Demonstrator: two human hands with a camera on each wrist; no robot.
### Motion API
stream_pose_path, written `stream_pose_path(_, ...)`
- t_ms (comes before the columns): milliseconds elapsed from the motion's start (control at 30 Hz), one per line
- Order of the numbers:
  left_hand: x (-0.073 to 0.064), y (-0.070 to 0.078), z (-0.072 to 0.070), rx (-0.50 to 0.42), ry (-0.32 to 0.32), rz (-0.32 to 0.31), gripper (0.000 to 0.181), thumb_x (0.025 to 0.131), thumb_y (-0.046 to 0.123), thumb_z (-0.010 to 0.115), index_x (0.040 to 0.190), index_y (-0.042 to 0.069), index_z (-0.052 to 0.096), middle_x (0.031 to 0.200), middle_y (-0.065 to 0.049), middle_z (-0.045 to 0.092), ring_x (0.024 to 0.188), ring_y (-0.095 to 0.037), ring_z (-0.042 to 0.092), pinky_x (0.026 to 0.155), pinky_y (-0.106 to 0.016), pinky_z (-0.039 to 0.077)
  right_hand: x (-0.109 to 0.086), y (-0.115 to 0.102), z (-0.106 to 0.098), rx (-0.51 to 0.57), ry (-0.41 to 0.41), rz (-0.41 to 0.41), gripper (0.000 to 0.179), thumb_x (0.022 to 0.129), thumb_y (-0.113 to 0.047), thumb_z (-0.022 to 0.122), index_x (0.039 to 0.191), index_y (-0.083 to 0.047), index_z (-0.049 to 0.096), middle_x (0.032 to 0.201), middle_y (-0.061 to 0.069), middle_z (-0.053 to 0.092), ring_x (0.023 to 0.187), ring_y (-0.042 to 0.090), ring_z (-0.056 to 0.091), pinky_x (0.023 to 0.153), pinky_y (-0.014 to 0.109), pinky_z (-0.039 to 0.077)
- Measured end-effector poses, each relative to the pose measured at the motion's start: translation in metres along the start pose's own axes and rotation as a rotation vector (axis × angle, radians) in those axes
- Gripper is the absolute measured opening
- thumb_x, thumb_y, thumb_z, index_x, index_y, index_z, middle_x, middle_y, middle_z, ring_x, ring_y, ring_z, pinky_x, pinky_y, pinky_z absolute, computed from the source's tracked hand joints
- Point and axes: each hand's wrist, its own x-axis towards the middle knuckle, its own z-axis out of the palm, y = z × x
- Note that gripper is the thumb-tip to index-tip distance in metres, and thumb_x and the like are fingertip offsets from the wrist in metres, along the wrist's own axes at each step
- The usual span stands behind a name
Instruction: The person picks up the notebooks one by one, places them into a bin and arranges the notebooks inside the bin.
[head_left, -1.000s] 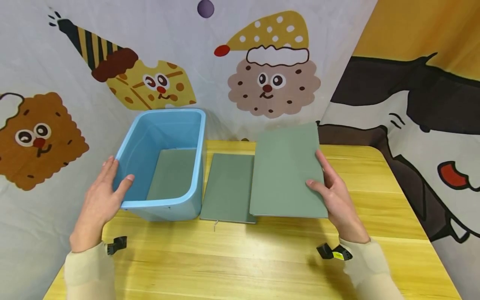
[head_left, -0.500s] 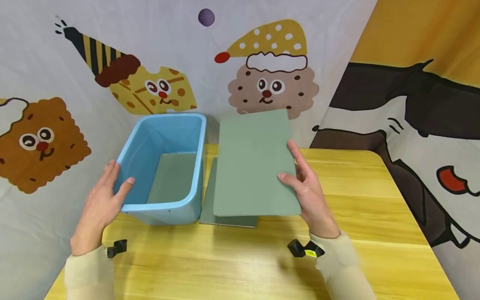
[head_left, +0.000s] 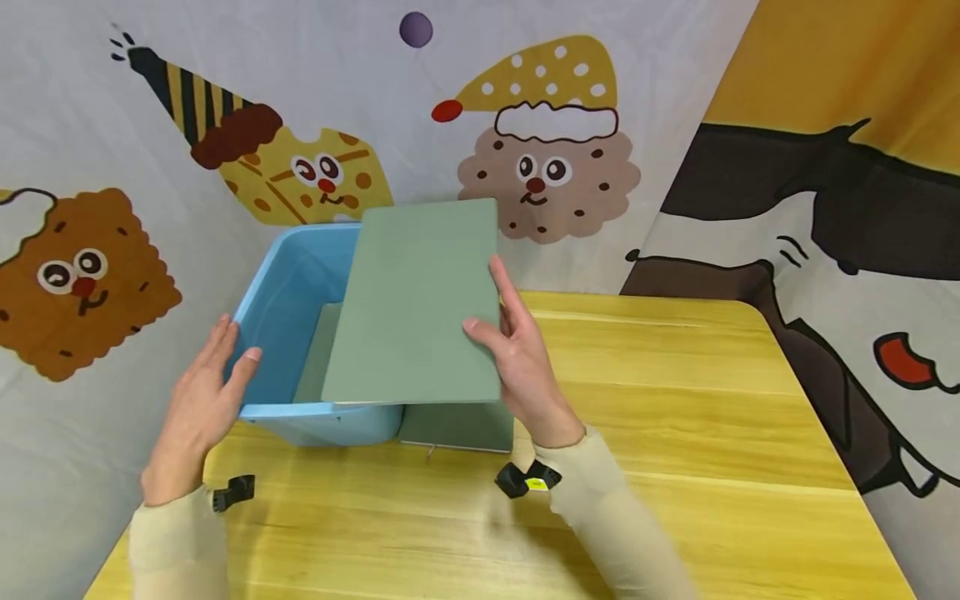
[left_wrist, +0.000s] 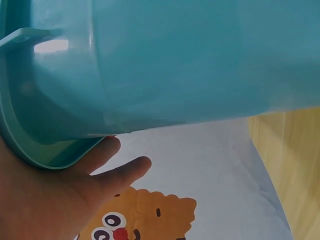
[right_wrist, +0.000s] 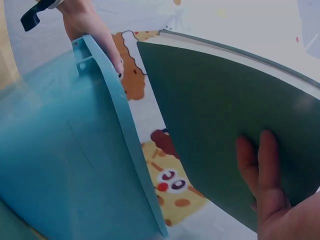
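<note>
My right hand (head_left: pixel 528 367) grips a green notebook (head_left: pixel 416 304) by its right edge, thumb on top and fingers beneath. White page edges show between its covers (right_wrist: pixel 220 100) in the right wrist view. The notebook hangs over the right part of a light blue plastic bin (head_left: pixel 322 427), tilted and above the rim. My left hand (head_left: pixel 195 400) holds the bin's near left corner, thumb over the rim and fingers along the outside (left_wrist: pixel 122 175). Inside the bin lies another green item (head_left: pixel 318 358), mostly hidden. A second green notebook (head_left: pixel 457 429) lies flat beside the bin, partly covered from view.
A wooden table (head_left: pixel 675 400) carries everything. Behind it hangs a cloth (head_left: pixel 427 117) printed with cartoon figures, close to the bin's back. A thin ribbon (head_left: pixel 431 452) sticks out from the notebook on the table. Both wrists wear small black camera mounts.
My right hand has carried the green notebook leftward, from right of the notebook on the table to over the bin. My left hand has stayed at the bin's corner.
</note>
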Motion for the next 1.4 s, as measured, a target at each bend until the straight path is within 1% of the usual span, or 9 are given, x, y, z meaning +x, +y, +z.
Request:
stream_pose_path(67, 0.0, 0.0, 0.0, -0.013, 0.005, 0.003, 0.067, 0.113, 0.04, 0.031, 0.164, -0.002, 0.015, 0.172, -0.019, 0.005, 0.154, -0.052, 0.009, 0.117, -0.074, 0.01, 0.005, 0.004, 0.009, -0.001, 0.001, -0.01, 0.08, 0.099, 0.0, 0.06, 0.166, -0.025, 0.025, 0.172, -0.015, 0.013, 0.157, 0.01, 0.003, 0.127, 0.037, 0.002)
stream_pose_path(133, 0.0, 0.0, 0.001, -0.02, 0.009, 0.002, 0.066, 0.114, 0.039, 0.03, 0.164, -0.001, 0.015, 0.172, -0.019, 0.006, 0.154, -0.051, 0.009, 0.118, -0.072, 0.009, 0.01, 0.008, 0.018, 0.009, -0.005, -0.015, 0.08, 0.099, 0.001, 0.06, 0.166, -0.023, 0.024, 0.172, -0.015, 0.013, 0.158, 0.011, 0.003, 0.127, 0.038, 0.003)
stream_pose_path(267, 0.0, 0.001, 0.001, -0.024, 0.021, -0.008, 0.064, 0.114, 0.04, 0.026, 0.164, 0.001, 0.013, 0.172, -0.017, 0.005, 0.155, -0.05, 0.008, 0.12, -0.07, 0.007, 0.021, 0.017, 0.037, -0.006, -0.023, -0.008, 0.081, 0.099, 0.001, 0.06, 0.167, -0.023, 0.022, 0.172, -0.013, 0.013, 0.157, 0.007, 0.004, 0.127, 0.033, 0.006)
stream_pose_path(433, -0.001, 0.001, 0.001, -0.035, 0.034, -0.012, 0.064, 0.114, 0.039, 0.024, 0.164, 0.0, 0.015, 0.172, -0.018, 0.007, 0.155, -0.05, 0.008, 0.121, -0.069, 0.006, 0.033, 0.029, 0.06, -0.045, -0.045, 0.013, 0.083, 0.099, 0.0, 0.06, 0.167, -0.025, 0.019, 0.172, -0.013, 0.012, 0.155, 0.002, 0.009, 0.125, 0.028, 0.015)
stream_pose_path(700, -0.001, 0.002, 0.0, -0.065, 0.04, -0.001, 0.064, 0.115, 0.038, 0.023, 0.163, -0.003, 0.017, 0.172, -0.02, 0.008, 0.155, -0.05, 0.008, 0.122, -0.068, 0.005, 0.047, 0.045, 0.089, -0.169, -0.066, 0.051, 0.082, 0.1, -0.004, 0.058, 0.167, -0.026, 0.016, 0.171, -0.012, 0.013, 0.154, 0.002, 0.013, 0.124, 0.03, 0.02)
stream_pose_path(867, 0.0, 0.001, 0.0, -0.062, 0.04, 0.001, 0.064, 0.115, 0.038, 0.023, 0.162, -0.004, 0.019, 0.172, -0.019, 0.009, 0.155, -0.05, 0.01, 0.121, -0.068, 0.006, 0.052, 0.05, 0.101, -0.213, -0.119, 0.095, 0.082, 0.101, -0.005, 0.056, 0.168, -0.027, 0.014, 0.171, -0.013, 0.012, 0.155, 0.004, 0.013, 0.125, 0.035, 0.021)
stream_pose_path(1033, 0.002, 0.001, 0.0, -0.049, 0.034, 0.0, 0.063, 0.115, 0.038, 0.024, 0.162, -0.003, 0.018, 0.172, -0.018, 0.008, 0.154, -0.05, 0.01, 0.121, -0.068, 0.008, 0.058, 0.05, 0.109, -0.216, -0.178, 0.132, 0.082, 0.101, -0.005, 0.055, 0.168, -0.027, 0.012, 0.171, -0.016, 0.011, 0.155, 0.003, 0.01, 0.126, 0.037, 0.019)
stream_pose_path(1233, 0.002, 0.002, 0.0, -0.029, 0.038, -0.003, 0.064, 0.115, 0.039, 0.025, 0.162, -0.003, 0.019, 0.172, -0.018, 0.009, 0.154, -0.05, 0.012, 0.121, -0.068, 0.009, 0.067, 0.052, 0.116, -0.242, -0.225, 0.182, 0.084, 0.101, -0.003, 0.053, 0.168, -0.023, 0.008, 0.172, -0.013, 0.008, 0.155, 0.004, 0.009, 0.126, 0.035, 0.017)
stream_pose_path(1400, 0.003, 0.004, 0.0, -0.016, 0.036, -0.015, 0.067, 0.114, 0.044, 0.026, 0.162, -0.002, 0.019, 0.172, -0.018, 0.01, 0.154, -0.05, 0.013, 0.12, -0.069, 0.011, 0.074, 0.055, 0.119, -0.275, -0.252, 0.191, 0.084, 0.1, -0.002, 0.052, 0.168, -0.021, 0.006, 0.172, -0.011, 0.006, 0.155, 0.003, 0.008, 0.126, 0.031, 0.014)
